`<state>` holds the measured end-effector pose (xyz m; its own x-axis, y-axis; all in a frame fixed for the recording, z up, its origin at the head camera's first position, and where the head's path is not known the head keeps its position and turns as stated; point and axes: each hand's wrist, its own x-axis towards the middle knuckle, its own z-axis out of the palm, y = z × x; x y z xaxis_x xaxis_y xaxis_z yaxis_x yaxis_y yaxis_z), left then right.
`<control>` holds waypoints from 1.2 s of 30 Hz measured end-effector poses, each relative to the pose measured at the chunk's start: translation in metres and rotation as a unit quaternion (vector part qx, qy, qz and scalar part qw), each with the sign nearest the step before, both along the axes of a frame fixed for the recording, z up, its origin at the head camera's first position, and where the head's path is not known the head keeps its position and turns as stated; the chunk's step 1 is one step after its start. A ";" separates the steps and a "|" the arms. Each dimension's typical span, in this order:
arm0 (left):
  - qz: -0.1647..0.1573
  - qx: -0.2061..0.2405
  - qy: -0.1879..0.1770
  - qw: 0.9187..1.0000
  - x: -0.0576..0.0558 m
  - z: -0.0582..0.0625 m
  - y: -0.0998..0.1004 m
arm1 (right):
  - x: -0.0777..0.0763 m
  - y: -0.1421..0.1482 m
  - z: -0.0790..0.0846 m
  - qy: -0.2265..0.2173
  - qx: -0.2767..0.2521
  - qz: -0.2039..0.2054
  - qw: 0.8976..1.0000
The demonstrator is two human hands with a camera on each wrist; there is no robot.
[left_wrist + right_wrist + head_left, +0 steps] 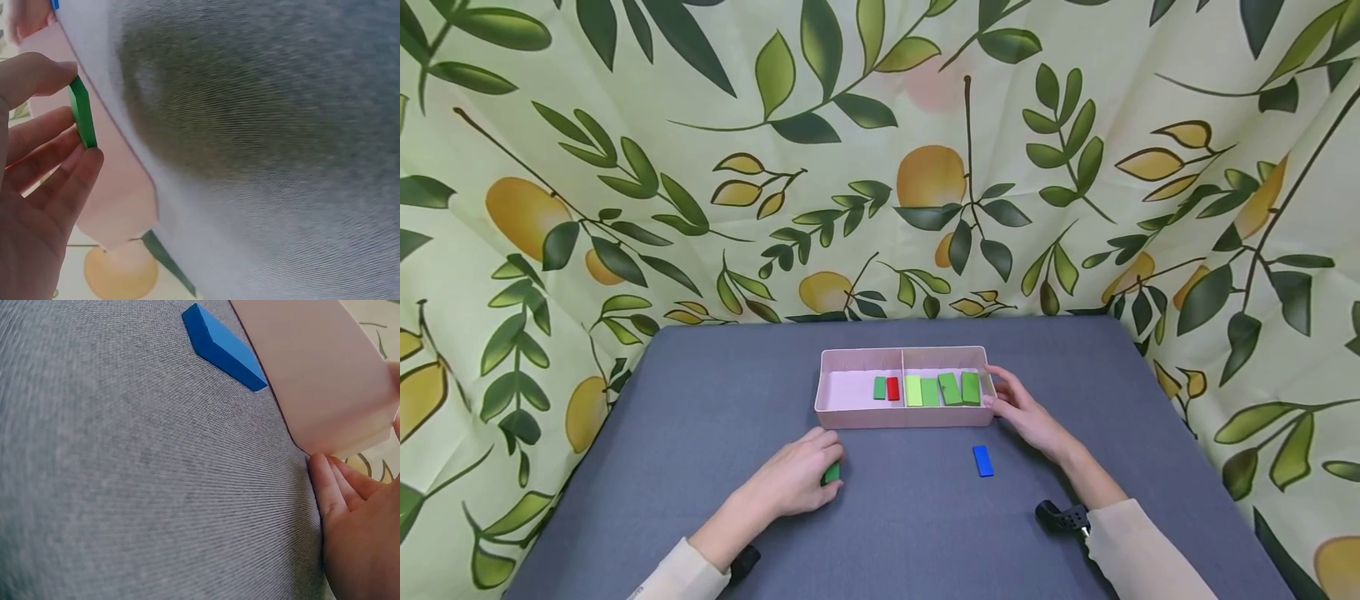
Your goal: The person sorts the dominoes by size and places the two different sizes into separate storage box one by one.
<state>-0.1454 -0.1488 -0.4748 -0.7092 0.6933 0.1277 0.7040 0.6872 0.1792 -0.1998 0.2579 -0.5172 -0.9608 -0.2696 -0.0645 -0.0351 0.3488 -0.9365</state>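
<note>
My left hand pinches a green tile between thumb and fingertips, close over the table in front of the box's left end. The shallow pink box has a divider making two compartments. Near the divider in the left one lie a small green tile and a red tile. Several larger tiles in shades of green line the right one. At the box's right end, my right hand rests with fairly straight fingers against the end wall and rim; the right wrist view shows fingertips at the bottom corner.
A blue tile lies flat on the grey cloth-covered table, in front of the box's right end. Behind the table hangs a curtain printed with leaves and fruit. Each wrist wears a black device.
</note>
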 end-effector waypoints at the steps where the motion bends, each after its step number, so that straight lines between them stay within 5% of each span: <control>1: -0.003 0.002 0.008 1.000 0.000 0.001 0.001 | 0.000 0.000 0.000 0.000 0.001 0.000 1.000; 8: -0.018 0.016 0.049 0.999 -0.003 0.016 0.009 | 0.000 0.000 0.000 0.003 0.000 0.002 1.000; 16: -0.021 0.012 0.052 0.998 -0.009 0.039 0.020 | 0.000 0.000 -0.001 -0.001 -0.001 0.001 1.000; 36: -0.025 0.032 0.101 0.994 -0.039 0.064 0.039 | 0.000 0.001 -0.002 -0.001 -0.007 0.002 1.000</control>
<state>-0.1844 -0.1097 -0.4105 -0.6299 0.7130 0.3080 0.7629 0.6423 0.0733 -0.1999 0.2587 -0.5189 -0.9599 -0.2735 -0.0622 -0.0347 0.3358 -0.9413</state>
